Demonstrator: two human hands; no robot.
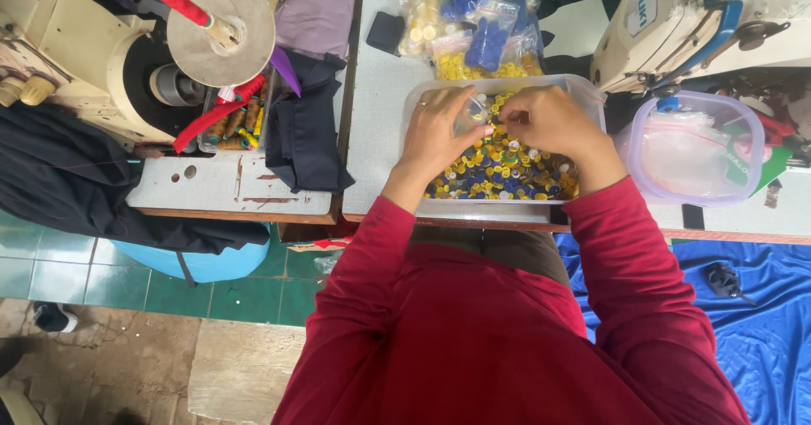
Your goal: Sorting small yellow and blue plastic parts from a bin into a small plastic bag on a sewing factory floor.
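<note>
Green floor tiles lie far left of the tub (591, 95) on the grey table (376, 129). In it, over buttons (507, 171), left hand (439, 133) and right hand (549, 121) pinch a clear bag (475, 114). Right: blue cloth (760, 307).

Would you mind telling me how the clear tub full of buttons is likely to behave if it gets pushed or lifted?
The clear tub looks thin-walled, so it may flex when lifted. Holding a deep layer of buttons, it is probably heavy for its size and would likely slide rather than tip. With no lid on, tilting could spill buttons, which may scatter and roll. Both the left hand and right hand are inside it.
</note>
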